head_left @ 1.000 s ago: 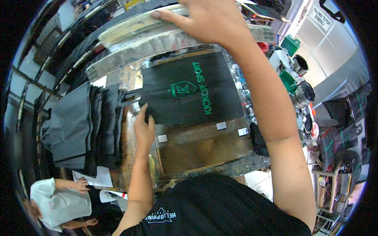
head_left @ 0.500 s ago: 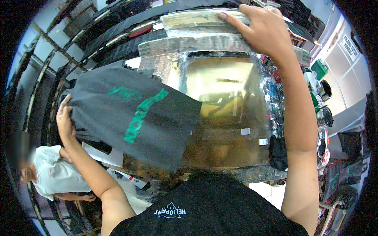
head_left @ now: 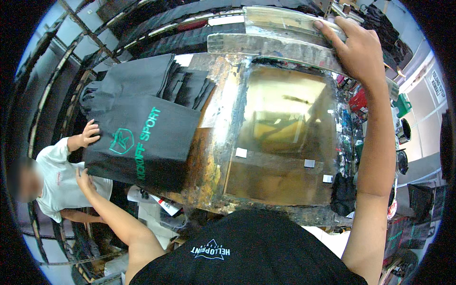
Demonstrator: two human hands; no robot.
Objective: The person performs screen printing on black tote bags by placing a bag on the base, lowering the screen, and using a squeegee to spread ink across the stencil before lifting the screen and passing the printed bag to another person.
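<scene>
A black fabric piece (head_left: pixel 164 130) with a green emblem and lettering lies over a pile of black fabric (head_left: pixel 135 73) at the left. My left hand (head_left: pixel 86 181) is at the near left corner of the printed piece, fingers stretched out and apart. A co-worker's hand (head_left: pixel 89 133) rests at its left edge, just beyond mine. My right hand (head_left: pixel 358 50) is closed over the far edge of a raised, pale screen-printing frame (head_left: pixel 275 46), thumb on the near side. Below the frame lies a glossy, brownish-yellow printing board (head_left: pixel 280 175) with small white squares on it.
The worktable (head_left: pixel 209 185) is paint-stained. A co-worker in a white shirt (head_left: pixel 61 178) stands at the left. Racks with black fabric pieces (head_left: pixel 175 40) line the far side. At the right are several paint cans (head_left: pixel 403 130), a green container (head_left: pixel 403 105) and a black cloth (head_left: pixel 343 194).
The printed fabric piece has moved left and now lies flatter on the pile. My left hand has opened at its corner, and a co-worker's hand has come onto its edge. The view has shifted.
</scene>
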